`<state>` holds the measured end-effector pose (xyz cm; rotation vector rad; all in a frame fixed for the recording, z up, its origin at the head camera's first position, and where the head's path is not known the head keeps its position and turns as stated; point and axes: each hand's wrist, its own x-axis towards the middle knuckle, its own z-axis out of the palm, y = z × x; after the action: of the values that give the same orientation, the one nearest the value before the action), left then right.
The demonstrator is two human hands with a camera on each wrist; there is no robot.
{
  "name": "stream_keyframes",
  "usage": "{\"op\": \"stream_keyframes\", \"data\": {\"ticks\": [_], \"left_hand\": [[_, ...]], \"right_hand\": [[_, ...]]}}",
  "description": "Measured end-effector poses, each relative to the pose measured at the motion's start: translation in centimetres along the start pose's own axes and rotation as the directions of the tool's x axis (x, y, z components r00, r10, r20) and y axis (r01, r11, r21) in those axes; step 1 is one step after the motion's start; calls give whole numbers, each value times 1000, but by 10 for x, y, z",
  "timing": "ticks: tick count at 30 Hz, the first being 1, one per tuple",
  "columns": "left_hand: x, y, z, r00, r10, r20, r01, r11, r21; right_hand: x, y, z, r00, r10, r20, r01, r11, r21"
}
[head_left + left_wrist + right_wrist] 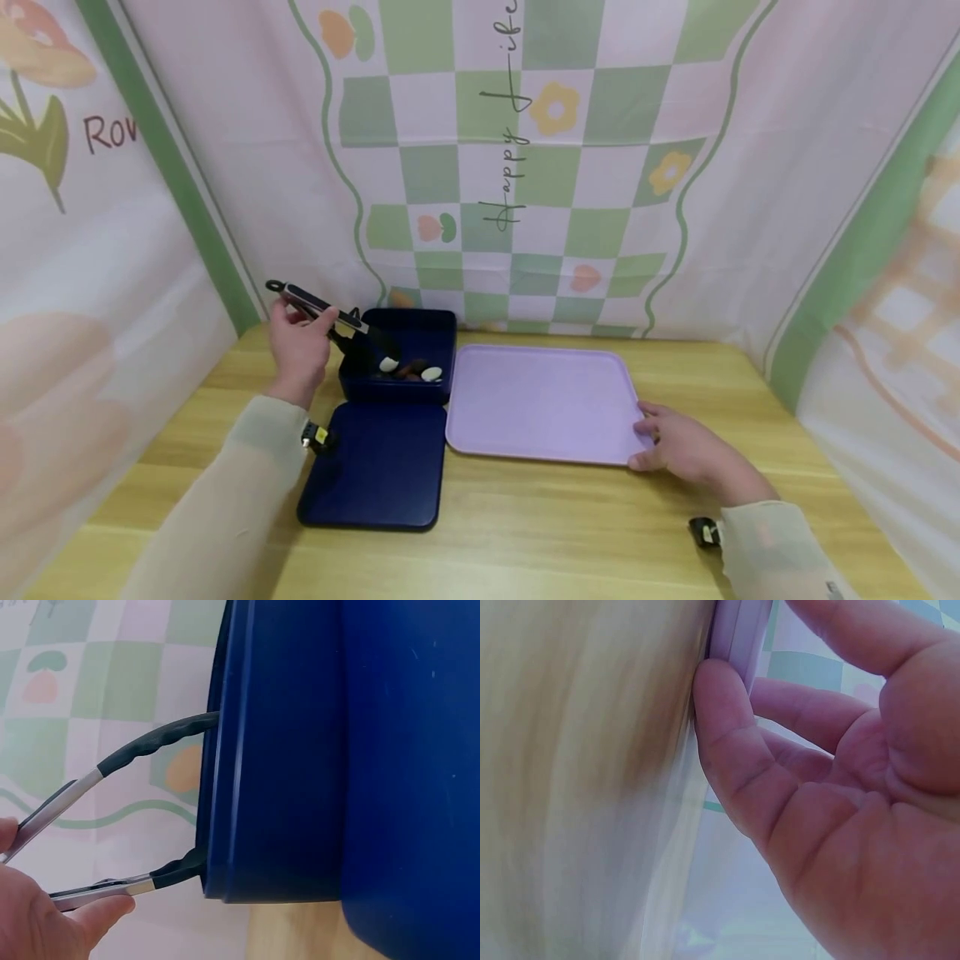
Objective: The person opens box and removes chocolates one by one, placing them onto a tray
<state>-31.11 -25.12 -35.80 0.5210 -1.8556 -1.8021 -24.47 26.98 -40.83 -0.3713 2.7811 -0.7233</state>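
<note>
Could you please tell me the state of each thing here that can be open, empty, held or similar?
Dark blue, rectangular box: open, not empty.
Small, smooth, white and brown pieces: inside the box.
Dark blue, flat, rectangular lid: off the box, on the light wood-grain table.
Black-and-silver tongs: arms apart, held by the left hand.
Pale purple, rectangular tray: empty, right edge held by the right hand.
</note>
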Motion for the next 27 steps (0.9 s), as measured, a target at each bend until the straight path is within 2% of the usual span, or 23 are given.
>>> {"op": "stream_keyframes", "data": {"ticks": [12,17,27], "left_hand": [[-1,-8,4,1000,15,-1,-15,1000,0],[1,-10,5,1000,13,-3,-13,1000,-17],[0,-10,5,1000,0,-13,0,1000,4]], "right_hand": [[0,1,3,1000,-4,-6,4,1000,20],[0,-1,2,1000,5,-5,-5,1000,10],[2,-3,5,999,36,-8,-36,999,-28]]}}
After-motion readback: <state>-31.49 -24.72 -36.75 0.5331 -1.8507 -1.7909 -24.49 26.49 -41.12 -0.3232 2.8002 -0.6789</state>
